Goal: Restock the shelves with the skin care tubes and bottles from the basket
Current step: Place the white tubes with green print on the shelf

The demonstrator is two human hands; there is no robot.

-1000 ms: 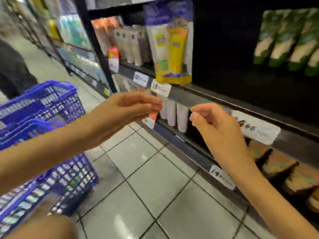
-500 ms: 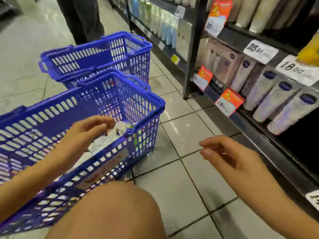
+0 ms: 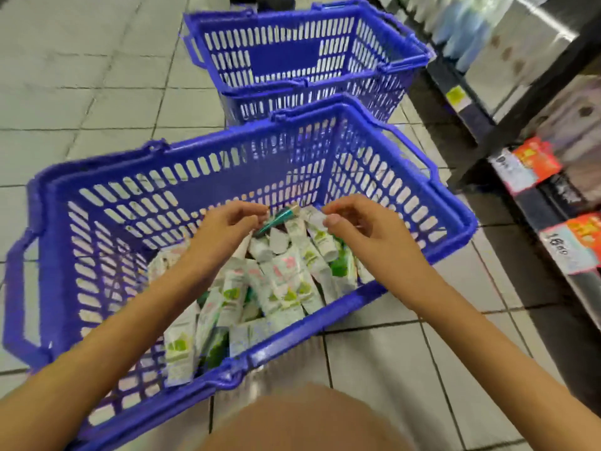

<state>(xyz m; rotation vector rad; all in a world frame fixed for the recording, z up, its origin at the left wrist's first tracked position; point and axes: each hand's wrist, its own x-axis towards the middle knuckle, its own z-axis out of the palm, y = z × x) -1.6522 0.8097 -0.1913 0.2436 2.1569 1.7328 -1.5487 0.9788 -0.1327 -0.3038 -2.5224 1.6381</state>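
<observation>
**A:** Quick, what changed in the last sec?

**B:** One sec ago both hands were up at the shelf front. Half a sec ago the left one was already dipping down. Now both are inside the basket [image 3: 234, 187], low over the tubes [image 3: 286, 275].

**A:** And the fingers?

**B:** The left hand [image 3: 227, 226] is curled, with narrow fingertips. It pinches a teal tube [image 3: 276, 219] at the far end of the pile (the picture is a bit blurred, but the contact looks real). The right hand [image 3: 361, 229] is curled too, thumb and index close together, just beside a white tube [image 3: 313, 218]. Whether it already grips, I cannot tell.

**A:** What does this mean for the task?

**B:** I judge that one placing round is over and a new pick begins. The stock lies in the basket, many tubes packed on the side near the shelf, so prob. a lot of work remains.

**A:** Where do they go?

**B:** To the shelf [image 3: 527, 206] on the right, near the basket, w/ price tags [image 3: 533, 161] on its edge. A second basket [image 3: 286, 56] stands just behind the first one.
</observation>
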